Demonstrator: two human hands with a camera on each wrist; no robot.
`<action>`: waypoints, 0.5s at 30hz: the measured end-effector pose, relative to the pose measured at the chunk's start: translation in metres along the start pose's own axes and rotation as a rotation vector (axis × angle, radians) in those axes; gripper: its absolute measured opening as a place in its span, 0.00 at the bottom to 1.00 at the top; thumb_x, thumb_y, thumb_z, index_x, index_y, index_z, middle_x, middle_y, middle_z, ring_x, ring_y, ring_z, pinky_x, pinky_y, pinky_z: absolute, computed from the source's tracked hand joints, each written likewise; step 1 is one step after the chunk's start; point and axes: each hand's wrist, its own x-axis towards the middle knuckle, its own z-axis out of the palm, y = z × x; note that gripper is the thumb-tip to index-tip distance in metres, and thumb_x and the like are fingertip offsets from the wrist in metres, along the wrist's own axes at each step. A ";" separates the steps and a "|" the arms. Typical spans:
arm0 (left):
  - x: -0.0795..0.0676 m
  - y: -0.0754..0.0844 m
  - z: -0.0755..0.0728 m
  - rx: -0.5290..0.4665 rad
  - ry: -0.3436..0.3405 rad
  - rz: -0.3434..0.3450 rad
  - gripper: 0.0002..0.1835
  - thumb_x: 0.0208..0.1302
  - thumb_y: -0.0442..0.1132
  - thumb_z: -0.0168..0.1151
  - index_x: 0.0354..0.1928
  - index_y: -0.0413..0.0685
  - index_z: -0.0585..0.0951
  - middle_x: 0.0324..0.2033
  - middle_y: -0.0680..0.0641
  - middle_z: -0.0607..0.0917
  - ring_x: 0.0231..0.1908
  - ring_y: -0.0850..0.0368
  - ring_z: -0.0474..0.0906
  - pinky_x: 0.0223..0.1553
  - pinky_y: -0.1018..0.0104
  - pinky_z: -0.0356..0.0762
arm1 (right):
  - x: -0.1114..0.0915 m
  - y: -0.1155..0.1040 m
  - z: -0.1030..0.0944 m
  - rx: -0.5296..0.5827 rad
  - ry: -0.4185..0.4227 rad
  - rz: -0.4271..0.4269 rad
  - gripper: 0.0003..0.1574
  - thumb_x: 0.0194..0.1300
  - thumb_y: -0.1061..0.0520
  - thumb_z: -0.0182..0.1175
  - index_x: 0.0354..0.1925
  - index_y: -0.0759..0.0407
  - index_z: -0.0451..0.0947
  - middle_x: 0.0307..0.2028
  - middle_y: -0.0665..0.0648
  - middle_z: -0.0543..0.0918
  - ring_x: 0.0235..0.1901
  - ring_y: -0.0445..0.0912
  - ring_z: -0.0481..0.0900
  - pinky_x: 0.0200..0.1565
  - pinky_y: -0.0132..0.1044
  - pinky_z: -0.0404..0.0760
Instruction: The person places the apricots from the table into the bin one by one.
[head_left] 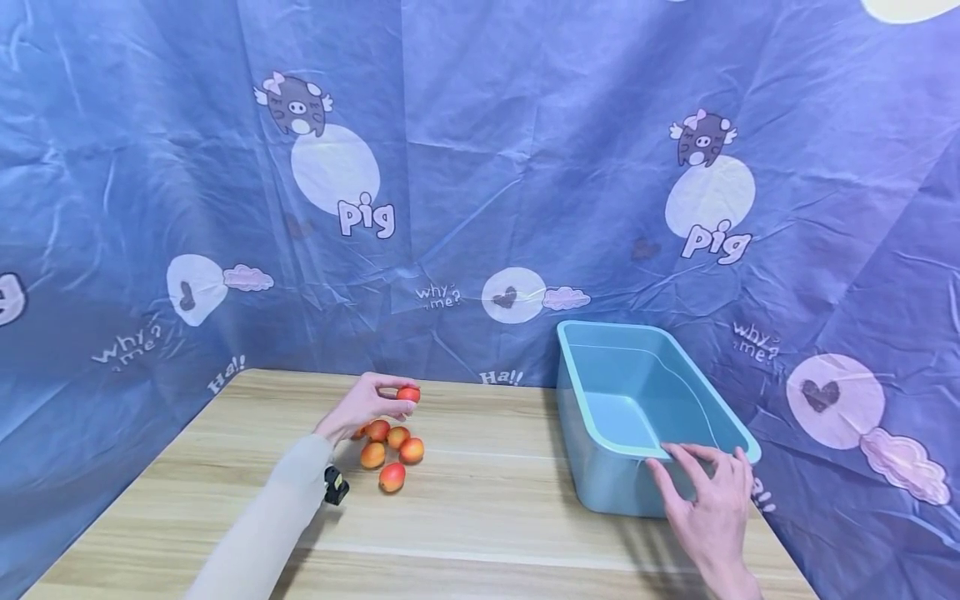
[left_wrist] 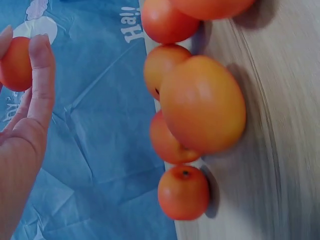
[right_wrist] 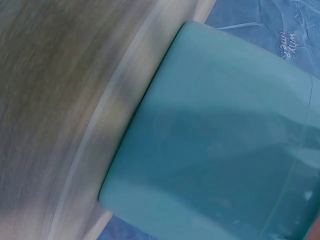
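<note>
Fruit [head_left: 408, 394] in L grip [head_left: 366, 407], cloth [head_left: 465, 125] w/ "pig", "Ha!!"

pale wood-grain table [head_left: 487, 517], super crinkly blue sheet [head_left: 465, 108] with cartoon pigs [head_left: 296, 107] hung right behind it and round both sides, going kinda purple to the table's right

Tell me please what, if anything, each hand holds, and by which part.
The left hand holds a red fruit by its opposite sides. The right hand is at the tub's near rim; whether it grips cannot be told.
</note>
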 end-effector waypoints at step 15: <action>0.020 0.009 0.031 0.071 0.033 0.142 0.22 0.59 0.39 0.71 0.56 0.45 0.82 0.48 0.44 0.87 0.46 0.55 0.83 0.49 0.66 0.79 | 0.000 -0.001 0.001 0.006 0.005 0.013 0.36 0.61 0.30 0.60 0.34 0.62 0.86 0.36 0.66 0.79 0.40 0.65 0.70 0.66 0.68 0.54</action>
